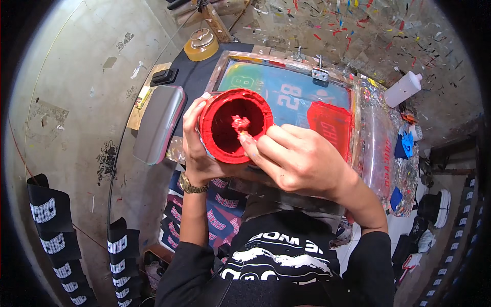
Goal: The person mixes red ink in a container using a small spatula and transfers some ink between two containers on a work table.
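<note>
My left hand [194, 135] grips a round can of red ink [264, 107] from its left side and underneath, tilting its open mouth toward me. Thick red ink coats the rim and inner wall; the inside is dark. My right hand [307, 158] is closed at the mouth, pinching a short stick-like tool [240, 123] whose end is lumped with red ink. Most of that tool is hidden by the fingers, so its exact kind is unclear. Behind the can lies a screen-printing frame [220, 71] with blue mesh and a patch of wet red ink [327, 120] on its right part.
Left of the frame sits a grey case [159, 123], with a roll of clear tape [201, 46] farther back. A white squeeze bottle [404, 89] stands at the right. Printed dark fabric pieces [220, 207] lie below; more hang along the left wall [51, 210].
</note>
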### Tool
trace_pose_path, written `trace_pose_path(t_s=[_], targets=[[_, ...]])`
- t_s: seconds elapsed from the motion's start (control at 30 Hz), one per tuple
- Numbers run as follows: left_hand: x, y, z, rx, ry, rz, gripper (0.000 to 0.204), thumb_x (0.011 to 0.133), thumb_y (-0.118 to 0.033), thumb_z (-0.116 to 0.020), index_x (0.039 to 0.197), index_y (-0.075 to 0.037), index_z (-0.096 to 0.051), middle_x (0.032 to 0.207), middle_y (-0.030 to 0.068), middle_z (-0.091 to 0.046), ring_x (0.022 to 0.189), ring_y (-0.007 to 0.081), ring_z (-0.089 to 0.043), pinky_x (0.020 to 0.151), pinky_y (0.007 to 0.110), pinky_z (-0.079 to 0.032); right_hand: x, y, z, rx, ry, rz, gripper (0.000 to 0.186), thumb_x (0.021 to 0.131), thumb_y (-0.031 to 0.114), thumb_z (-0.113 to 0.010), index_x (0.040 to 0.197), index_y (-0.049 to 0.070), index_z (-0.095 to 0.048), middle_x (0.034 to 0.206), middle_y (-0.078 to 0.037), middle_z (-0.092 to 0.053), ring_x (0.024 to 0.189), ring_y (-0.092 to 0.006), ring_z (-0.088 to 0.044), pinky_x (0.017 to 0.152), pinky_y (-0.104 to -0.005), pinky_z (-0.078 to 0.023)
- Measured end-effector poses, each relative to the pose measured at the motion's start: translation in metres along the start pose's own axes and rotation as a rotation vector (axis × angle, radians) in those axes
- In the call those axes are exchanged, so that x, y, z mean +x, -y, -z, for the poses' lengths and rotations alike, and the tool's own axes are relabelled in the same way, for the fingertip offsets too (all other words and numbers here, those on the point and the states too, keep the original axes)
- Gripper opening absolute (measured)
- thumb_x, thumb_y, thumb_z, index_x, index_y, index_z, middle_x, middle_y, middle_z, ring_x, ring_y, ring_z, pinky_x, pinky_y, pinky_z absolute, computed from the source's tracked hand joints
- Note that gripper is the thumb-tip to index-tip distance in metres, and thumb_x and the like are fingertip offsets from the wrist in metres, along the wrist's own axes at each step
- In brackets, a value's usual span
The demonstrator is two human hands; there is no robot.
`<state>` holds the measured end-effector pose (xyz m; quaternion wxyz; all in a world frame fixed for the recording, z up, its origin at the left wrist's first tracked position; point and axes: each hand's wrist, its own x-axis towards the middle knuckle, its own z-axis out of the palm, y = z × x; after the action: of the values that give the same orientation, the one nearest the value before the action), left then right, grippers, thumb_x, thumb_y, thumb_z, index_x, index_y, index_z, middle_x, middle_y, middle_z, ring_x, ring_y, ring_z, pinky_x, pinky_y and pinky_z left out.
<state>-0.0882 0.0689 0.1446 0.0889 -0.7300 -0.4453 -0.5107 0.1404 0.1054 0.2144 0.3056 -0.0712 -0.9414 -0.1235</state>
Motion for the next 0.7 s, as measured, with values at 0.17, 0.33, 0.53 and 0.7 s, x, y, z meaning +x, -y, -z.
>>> trace_pose_path(t_s=[0.17, 0.33, 0.53, 0.7], targets=[[0.002, 0.001, 0.005, -0.017, 0.025, -0.031, 0.129, 0.047, -0.051, -0.1, 0.145, 0.003, -0.037, 0.139, 0.0251, -0.054, 0.131, 0.0414, -0.053, 0.111, 0.05, -0.045, 0.012, -0.011, -0.001, -0.069, -0.001, 0.144, 0.019, 0.067, 0.018, -0.066, 0.075, 0.002, -0.073, 0.088, -0.006, -0.063, 0.082, -0.0186, -0.06, 0.073, -0.0309, -0.053], [0.008, 0.001, 0.013, -0.026, 0.046, 0.006, 0.13, 0.045, -0.052, -0.101, 0.144, 0.003, -0.038, 0.138, 0.0249, -0.055, 0.131, 0.0406, -0.054, 0.111, 0.05, -0.045, 0.023, -0.015, 0.024, -0.108, 0.184, 0.204, 0.015, 0.069, 0.02, -0.065, 0.068, 0.006, -0.072, 0.083, -0.004, -0.063, 0.081, -0.0192, -0.06, 0.074, -0.0312, -0.052], [0.013, 0.006, 0.015, -0.054, 0.128, -0.022, 0.118, 0.049, -0.046, -0.096, 0.142, 0.004, -0.044, 0.136, 0.0239, -0.058, 0.129, 0.0415, -0.056, 0.109, 0.051, -0.047, 0.032, -0.019, 0.035, -0.157, 0.365, 0.364, 0.023, 0.063, 0.023, -0.063, 0.07, 0.002, -0.07, 0.083, -0.004, -0.057, 0.085, -0.0195, -0.058, 0.074, -0.0304, -0.05], [0.017, 0.002, 0.021, -0.114, 0.173, -0.028, 0.115, 0.05, -0.045, -0.095, 0.142, 0.004, -0.045, 0.135, 0.0241, -0.058, 0.129, 0.0423, -0.056, 0.109, 0.051, -0.047, 0.043, -0.023, 0.041, -0.254, 0.301, 0.494, 0.018, 0.074, 0.022, -0.064, 0.072, 0.006, -0.072, 0.081, -0.004, -0.062, 0.083, -0.0188, -0.06, 0.073, -0.0303, -0.048]])
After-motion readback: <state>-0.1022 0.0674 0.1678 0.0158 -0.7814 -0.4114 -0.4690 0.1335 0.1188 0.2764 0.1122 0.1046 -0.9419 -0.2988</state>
